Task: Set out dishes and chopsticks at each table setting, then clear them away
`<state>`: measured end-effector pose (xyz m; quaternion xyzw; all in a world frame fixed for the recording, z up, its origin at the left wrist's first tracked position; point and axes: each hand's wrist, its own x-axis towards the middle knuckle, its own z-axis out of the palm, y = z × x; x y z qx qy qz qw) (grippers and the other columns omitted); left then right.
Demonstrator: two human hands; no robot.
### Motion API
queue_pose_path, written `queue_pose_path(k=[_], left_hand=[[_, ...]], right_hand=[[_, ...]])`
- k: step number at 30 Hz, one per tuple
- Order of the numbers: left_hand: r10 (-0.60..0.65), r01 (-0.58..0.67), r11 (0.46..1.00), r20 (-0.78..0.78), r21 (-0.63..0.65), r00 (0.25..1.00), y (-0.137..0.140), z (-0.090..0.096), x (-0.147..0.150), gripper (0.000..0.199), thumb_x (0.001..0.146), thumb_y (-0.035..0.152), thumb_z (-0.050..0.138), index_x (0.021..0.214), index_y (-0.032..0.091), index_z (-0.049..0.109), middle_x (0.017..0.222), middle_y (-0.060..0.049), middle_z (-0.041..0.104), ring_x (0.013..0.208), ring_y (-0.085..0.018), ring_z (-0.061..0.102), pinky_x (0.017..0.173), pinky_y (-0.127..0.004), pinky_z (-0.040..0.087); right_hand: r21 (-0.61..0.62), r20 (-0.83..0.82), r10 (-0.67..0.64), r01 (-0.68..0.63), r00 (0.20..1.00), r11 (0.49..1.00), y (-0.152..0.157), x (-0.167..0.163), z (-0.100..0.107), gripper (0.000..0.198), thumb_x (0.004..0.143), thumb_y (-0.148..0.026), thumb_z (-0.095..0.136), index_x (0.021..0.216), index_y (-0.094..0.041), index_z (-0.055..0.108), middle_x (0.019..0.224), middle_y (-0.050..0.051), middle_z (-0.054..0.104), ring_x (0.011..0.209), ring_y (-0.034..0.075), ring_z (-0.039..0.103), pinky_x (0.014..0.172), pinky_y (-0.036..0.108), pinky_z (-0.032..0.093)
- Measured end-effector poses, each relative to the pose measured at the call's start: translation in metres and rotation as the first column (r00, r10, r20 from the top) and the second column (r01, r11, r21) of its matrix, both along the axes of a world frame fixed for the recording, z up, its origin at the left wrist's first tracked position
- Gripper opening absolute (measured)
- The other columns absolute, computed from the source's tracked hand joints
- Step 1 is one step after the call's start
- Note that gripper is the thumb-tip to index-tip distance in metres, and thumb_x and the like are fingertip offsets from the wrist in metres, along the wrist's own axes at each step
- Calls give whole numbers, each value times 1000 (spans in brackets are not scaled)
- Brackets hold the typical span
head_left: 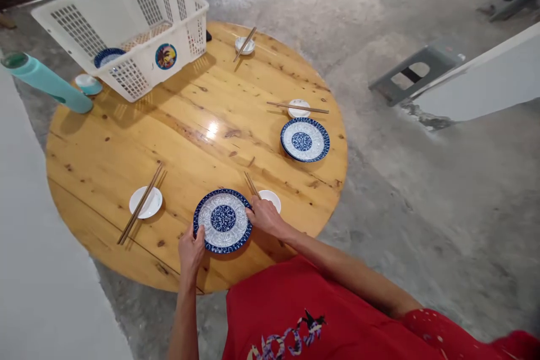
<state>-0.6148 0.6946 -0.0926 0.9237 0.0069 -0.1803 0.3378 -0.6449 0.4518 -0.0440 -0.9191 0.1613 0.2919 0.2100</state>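
A blue-and-white patterned plate is held level near the front edge of the round wooden table. My left hand grips its left rim, thumb on top. My right hand closes on its right rim, partly covering a small white dish with chopsticks across it. To the left, another white dish bears a pair of chopsticks. On the right side a second patterned plate lies beside a white dish with chopsticks. Whether the held plate touches the table I cannot tell.
A white plastic basket stands at the back left with a blue-rimmed plate inside. Next to it are a turquoise bottle and its cup-like lid. A small dish with chopsticks sits at the far edge. A grey stool is beyond.
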Motion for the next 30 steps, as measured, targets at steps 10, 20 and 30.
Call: queue_pose_path(k=[10,20,30], left_hand=[[29,-24,998,104,-54,994,-3,65,3,37,88,53,47,66,24,43,59,4,43,59,-15,41,59,-27,32],[-116,140,977,145,-160,983,-111,100,42,34,88,50,47,69,21,44,63,4,38,61,-12,37,59,-26,29],[-107,115,970,50,-215,993,-305,58,58,26,90,37,49,70,20,48,65,3,42,65,-13,43,60,-22,31]], right_hand=[[191,210,-208,168,955,967,-11,-5,20,18,94,-31,54,99,-17,65,81,4,69,79,21,64,69,28,35],[551,447,-540,256,713,794,-115,-8,32,33,84,-49,52,67,-21,53,58,-2,47,57,14,45,55,26,32],[313,525,-482,367,702,876,-298,9,20,29,78,-41,55,58,-21,56,53,0,50,55,16,47,54,29,32]])
